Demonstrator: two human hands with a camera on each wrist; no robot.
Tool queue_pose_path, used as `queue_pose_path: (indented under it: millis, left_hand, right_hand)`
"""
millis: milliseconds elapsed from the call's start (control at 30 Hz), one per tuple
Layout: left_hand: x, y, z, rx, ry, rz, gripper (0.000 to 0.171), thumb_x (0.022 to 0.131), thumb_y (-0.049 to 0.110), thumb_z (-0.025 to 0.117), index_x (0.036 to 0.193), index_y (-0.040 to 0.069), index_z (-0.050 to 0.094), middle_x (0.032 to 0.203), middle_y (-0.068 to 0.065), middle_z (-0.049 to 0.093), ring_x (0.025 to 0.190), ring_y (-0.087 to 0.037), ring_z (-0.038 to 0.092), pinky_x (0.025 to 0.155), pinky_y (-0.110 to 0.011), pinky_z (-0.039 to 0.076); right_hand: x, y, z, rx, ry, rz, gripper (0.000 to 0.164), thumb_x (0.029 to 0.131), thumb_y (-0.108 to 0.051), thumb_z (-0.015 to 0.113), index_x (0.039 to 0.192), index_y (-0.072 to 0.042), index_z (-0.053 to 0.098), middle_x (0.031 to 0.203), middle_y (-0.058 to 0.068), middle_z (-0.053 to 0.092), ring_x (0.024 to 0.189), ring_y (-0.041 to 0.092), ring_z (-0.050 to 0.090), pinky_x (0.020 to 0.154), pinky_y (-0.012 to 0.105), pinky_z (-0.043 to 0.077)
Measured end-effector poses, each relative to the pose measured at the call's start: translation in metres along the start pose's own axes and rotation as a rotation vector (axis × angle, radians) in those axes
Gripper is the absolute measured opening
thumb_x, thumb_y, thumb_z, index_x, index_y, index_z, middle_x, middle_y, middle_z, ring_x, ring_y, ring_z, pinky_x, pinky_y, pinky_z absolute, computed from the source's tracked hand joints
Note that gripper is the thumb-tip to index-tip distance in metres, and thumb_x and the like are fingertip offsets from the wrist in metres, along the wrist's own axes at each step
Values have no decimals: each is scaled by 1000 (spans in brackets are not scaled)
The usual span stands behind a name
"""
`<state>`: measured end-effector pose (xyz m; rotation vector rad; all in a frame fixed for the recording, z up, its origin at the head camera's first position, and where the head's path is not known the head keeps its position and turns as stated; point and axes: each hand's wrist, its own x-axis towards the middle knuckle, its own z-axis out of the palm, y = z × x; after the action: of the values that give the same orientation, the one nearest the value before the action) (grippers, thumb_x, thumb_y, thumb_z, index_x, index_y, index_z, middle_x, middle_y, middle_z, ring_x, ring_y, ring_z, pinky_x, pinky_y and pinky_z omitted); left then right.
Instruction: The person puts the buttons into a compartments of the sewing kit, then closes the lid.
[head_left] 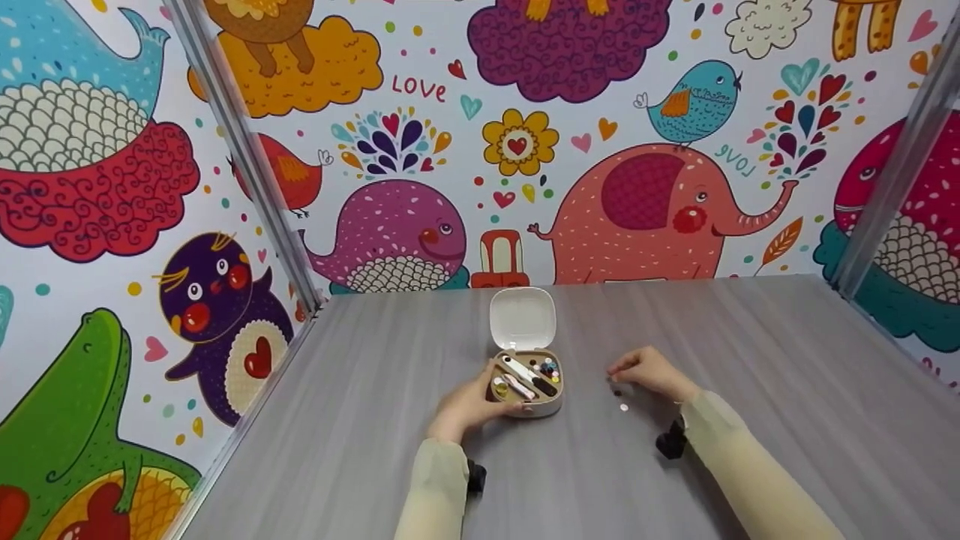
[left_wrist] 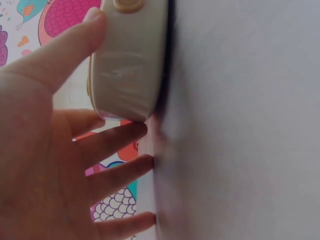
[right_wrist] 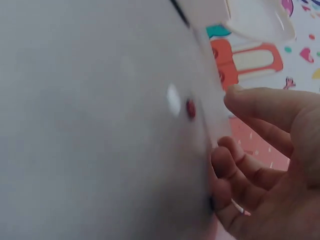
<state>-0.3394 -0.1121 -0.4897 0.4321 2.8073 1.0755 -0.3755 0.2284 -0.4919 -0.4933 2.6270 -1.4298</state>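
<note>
A small cream box (head_left: 545, 407) with a raised white lid (head_left: 523, 319) stands on the table. My left hand (head_left: 472, 405) holds its left side, thumb (left_wrist: 75, 45) against the front wall, forefinger at the side and the other fingers spread. Inside lie a white-and-black slim tool (head_left: 529, 375), a pink-and-white stick (head_left: 519, 387) and several colourful buttons (head_left: 550, 367). My right hand (head_left: 651, 373) is right of the box, fingers bent low over the table. A dark red button (right_wrist: 191, 108) and a white button (right_wrist: 173, 100) lie beside it. I cannot tell whether its thumb and forefinger pinch anything.
The grey table (head_left: 375, 360) runs back to a wall panel (head_left: 525, 210) printed with cartoon animals. Metal posts (head_left: 247, 150) stand at the corners. Black wrist cameras (head_left: 475, 477) sit at both cuffs.
</note>
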Motion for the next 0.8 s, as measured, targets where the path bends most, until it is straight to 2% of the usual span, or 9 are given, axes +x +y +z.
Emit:
queue_pose_path:
  millis: [200, 400, 800]
  left_hand:
    - [-1, 0, -1, 2, 5, -9, 103, 78, 54, 75, 155, 9, 23, 145, -23, 43, 125, -41, 47, 101, -53, 38]
    - [-1, -1, 0, 37, 9, 22, 102, 79, 54, 74, 153, 5, 25, 141, -26, 46, 121, -42, 52, 97, -52, 42]
    - [0, -1, -1, 34, 4, 10, 101, 79, 55, 73, 154, 7, 24, 144, -25, 43, 122, -42, 51, 98, -52, 41]
  right_hand:
    - [-7, 6, -7, 23, -83, 7, 21, 85, -5, 71, 103, 6, 73, 99, 16, 72, 87, 16, 63, 76, 25, 50]
    - [-6, 10, -8, 29, -146, -2, 23, 78, 2, 73, 100, 8, 73, 94, 17, 72, 75, 8, 61, 63, 21, 49]
    - [-5, 8, -7, -8, -161, -25, 22, 75, 5, 74, 96, 7, 74, 93, 16, 72, 82, 12, 65, 67, 22, 51]
